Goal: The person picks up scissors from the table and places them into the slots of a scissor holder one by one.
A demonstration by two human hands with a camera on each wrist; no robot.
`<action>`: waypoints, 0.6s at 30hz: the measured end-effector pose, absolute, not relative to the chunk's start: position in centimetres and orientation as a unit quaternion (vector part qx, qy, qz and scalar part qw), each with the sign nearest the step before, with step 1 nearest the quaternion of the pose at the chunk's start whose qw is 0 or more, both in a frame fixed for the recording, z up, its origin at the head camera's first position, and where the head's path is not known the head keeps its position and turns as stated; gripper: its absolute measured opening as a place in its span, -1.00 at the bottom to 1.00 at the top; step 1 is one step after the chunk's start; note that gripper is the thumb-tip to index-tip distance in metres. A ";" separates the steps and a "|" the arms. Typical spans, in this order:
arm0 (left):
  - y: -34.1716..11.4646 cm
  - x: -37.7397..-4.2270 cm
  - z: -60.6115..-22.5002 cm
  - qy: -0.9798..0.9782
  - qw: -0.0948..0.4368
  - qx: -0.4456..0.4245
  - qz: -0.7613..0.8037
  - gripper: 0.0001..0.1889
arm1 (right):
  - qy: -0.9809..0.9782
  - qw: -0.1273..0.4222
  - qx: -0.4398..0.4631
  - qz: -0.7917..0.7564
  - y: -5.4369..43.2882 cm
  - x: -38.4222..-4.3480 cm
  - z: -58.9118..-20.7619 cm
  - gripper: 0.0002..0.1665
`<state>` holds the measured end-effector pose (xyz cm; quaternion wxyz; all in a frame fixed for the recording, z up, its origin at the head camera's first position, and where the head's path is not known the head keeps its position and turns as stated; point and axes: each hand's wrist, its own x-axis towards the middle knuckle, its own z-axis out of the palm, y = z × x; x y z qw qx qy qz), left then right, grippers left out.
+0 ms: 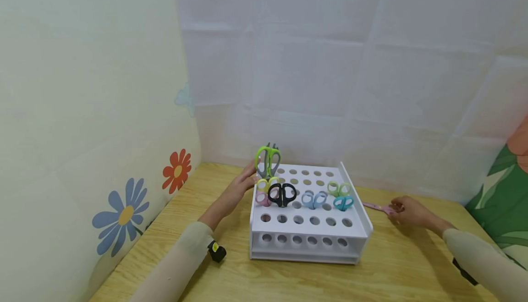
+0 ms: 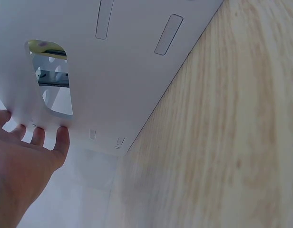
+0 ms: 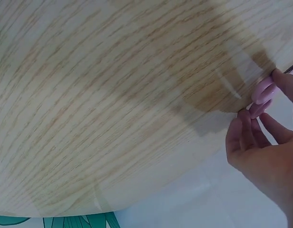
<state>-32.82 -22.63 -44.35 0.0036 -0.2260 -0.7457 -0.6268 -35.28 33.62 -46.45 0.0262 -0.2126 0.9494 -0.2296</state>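
Note:
A white rack (image 1: 288, 227) with rows of round holes stands on the table. My left hand (image 1: 237, 194) touches its left side panel, fingertips against the white board near an oval cutout in the left wrist view. Off the rack's right side, my right hand (image 1: 412, 211) pinches the handle loops of pink scissors (image 1: 385, 209), whose blades point toward the rack. In the right wrist view, fingers lie on both sides of the loops (image 3: 265, 92), close over the tabletop. Black scissors (image 1: 282, 205) and blue scissors (image 1: 314, 205) stand handles-up in the rack.
More scissors fill rack holes: teal (image 1: 343, 208), light green (image 1: 339, 194), yellow (image 1: 267, 186) and another pink pair. Taller green-and-grey scissors (image 1: 267, 164) rise at the back left corner. White cloth (image 1: 288, 63) hangs behind the wooden table (image 1: 231, 270); a flower-printed panel (image 1: 82, 132) borders the left.

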 end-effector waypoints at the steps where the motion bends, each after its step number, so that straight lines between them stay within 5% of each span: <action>1: -22.6 -32.8 -44.3 -0.747 0.003 -0.226 -0.625 -0.43 | 0.948 0.024 -0.217 -0.229 33.6 -35.3 -46.4 -0.44; 9: -22.7 -32.8 -44.1 -0.750 0.005 -0.226 -0.622 -0.43 | 0.946 0.011 -0.227 -0.230 33.3 -35.4 -46.2 -0.32; 18: -22.5 -32.7 -44.3 -0.749 0.005 -0.214 -0.627 -0.40 | 0.948 0.081 -0.168 -0.257 33.2 -35.1 -45.9 -0.35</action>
